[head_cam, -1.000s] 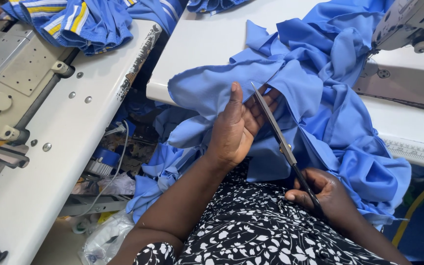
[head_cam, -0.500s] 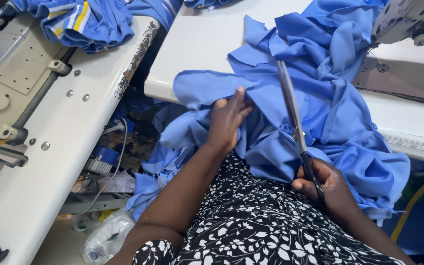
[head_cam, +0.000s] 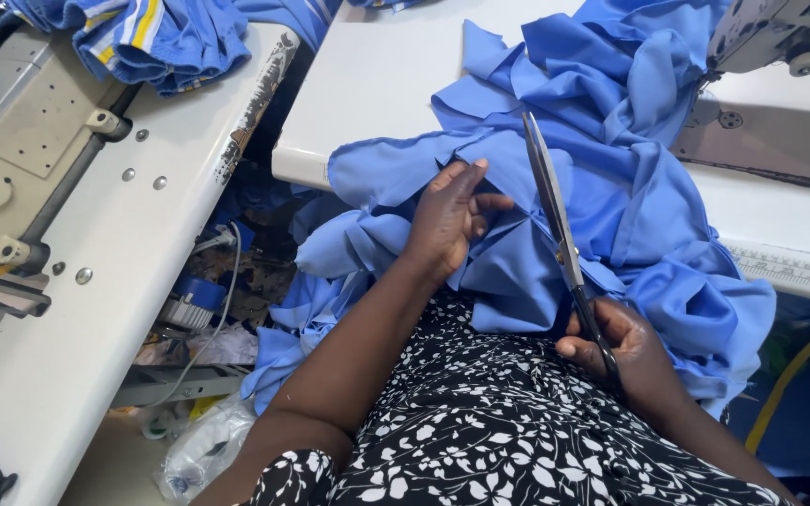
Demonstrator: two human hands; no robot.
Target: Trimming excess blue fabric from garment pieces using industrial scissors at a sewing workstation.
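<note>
Pinning the blue fabric [head_cam: 602, 197] with my left hand [head_cam: 447, 220], fingers curled and pinching a fold to keep it taut; beside it my right hand [head_cam: 616, 351] grips closed scissors [head_cam: 555, 215] (blades upward), fabric draping off the tabletop [head_cam: 377, 84].

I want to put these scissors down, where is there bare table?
Bare white tabletop lies left of the heaped blue fabric. The white bench below the striped blue garments is also free. The sewing machine side is crowded.
</note>
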